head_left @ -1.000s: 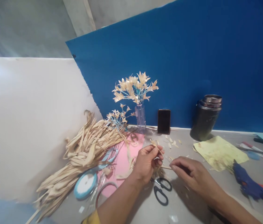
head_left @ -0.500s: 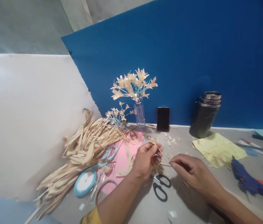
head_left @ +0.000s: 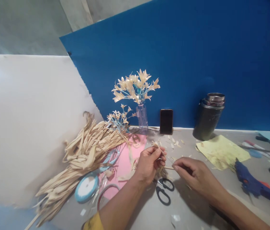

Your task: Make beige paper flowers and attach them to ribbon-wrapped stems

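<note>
My left hand (head_left: 149, 163) is closed in a pinch on a small pale dried-husk piece (head_left: 155, 145), which sticks up past the thumb and forefinger. My right hand (head_left: 193, 172) pinches a thin tan stick (head_left: 168, 168) between thumb and forefinger. The stick runs left toward the left hand's fingers, where its other end is hidden. Below both hands lie black-handled scissors (head_left: 165, 191), their blades partly covered. Dried husk scraps (head_left: 161, 172) lie under the left hand, beside a pink sheet (head_left: 123, 159).
A bundle of dried husks (head_left: 84, 150) and a ribbon spool (head_left: 86, 187) lie at left. Behind stand husk flowers (head_left: 135, 84) in a clear bottle (head_left: 142, 119), a phone (head_left: 166, 121) and a dark flask (head_left: 208, 118). A yellow sheet (head_left: 221, 150) and blue glue gun (head_left: 250, 182) are at right.
The whole view has shifted slightly, so everything sits a little farther left. Both hands keep nearly the same pose and grip.
</note>
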A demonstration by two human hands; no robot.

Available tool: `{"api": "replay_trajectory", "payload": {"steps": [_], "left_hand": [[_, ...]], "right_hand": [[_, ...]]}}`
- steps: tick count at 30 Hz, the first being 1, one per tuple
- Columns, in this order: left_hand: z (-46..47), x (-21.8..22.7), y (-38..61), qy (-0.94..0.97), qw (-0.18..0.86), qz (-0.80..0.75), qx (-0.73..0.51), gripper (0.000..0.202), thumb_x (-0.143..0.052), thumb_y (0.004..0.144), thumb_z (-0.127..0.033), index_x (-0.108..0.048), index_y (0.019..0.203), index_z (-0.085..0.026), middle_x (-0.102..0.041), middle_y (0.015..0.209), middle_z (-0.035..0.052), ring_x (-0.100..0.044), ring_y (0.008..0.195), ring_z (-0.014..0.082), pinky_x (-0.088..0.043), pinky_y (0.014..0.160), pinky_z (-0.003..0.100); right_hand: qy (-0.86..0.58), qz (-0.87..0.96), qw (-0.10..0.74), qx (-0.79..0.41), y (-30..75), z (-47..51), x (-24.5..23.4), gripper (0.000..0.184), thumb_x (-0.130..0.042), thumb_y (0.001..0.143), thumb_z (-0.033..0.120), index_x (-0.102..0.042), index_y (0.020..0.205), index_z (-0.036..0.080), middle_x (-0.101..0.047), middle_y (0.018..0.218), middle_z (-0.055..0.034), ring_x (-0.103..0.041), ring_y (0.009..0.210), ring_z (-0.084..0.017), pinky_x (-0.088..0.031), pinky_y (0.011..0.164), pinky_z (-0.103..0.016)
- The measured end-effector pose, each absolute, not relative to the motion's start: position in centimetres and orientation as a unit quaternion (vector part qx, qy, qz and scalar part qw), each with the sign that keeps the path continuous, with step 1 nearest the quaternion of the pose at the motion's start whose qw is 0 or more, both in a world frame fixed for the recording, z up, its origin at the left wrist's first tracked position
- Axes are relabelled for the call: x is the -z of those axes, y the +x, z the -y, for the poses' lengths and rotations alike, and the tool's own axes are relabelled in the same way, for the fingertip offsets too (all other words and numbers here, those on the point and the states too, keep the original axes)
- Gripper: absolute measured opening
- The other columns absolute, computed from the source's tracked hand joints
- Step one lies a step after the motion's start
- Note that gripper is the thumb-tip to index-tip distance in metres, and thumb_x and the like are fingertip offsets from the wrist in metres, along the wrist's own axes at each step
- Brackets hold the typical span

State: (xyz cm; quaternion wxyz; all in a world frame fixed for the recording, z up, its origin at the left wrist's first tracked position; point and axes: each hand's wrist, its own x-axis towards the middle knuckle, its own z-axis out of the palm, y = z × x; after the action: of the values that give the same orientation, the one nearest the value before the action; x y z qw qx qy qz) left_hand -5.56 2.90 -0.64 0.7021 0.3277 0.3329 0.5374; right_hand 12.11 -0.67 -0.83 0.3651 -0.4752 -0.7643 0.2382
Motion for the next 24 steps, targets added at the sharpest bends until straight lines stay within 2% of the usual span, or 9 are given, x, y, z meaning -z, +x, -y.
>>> {"api": "replay_trajectory", "payload": {"steps": [7,24], "left_hand": [[-2.85,0.69,-5.44,0.322,0.705,-0.332,-0.538,0.038,-0.092,0.059,-0.034,-0.071,0.081,-0.010,-0.068,0.074,0.0038,-0.061,0.060,0.0091,-0.049,0.053,0.018],[-2.78,0.98,-5.29,0.307,0.733,-0.300,-0.528,0.035,-0.090,0.064,-0.030,-0.070,0.082,-0.008,-0.069,0.075,0.0046,-0.064,0.060,0.0091,-0.054,0.055,0.018]], "right_hand": [[-0.476,0.762,0.370,-0.238,12.03,0.61,0.76,0.025,-0.049,0.093,0.029,-0.065,0.077,0.019,-0.065,0.067,0.0001,-0.058,0.061,-0.015,-0.041,0.059,-0.025],[-0.473,0.757,0.378,-0.243,11.84,0.90,0.35,0.026,-0.049,0.092,0.028,-0.068,0.076,0.019,-0.068,0.068,-0.0020,-0.059,0.062,-0.016,-0.043,0.060,-0.026]]}}
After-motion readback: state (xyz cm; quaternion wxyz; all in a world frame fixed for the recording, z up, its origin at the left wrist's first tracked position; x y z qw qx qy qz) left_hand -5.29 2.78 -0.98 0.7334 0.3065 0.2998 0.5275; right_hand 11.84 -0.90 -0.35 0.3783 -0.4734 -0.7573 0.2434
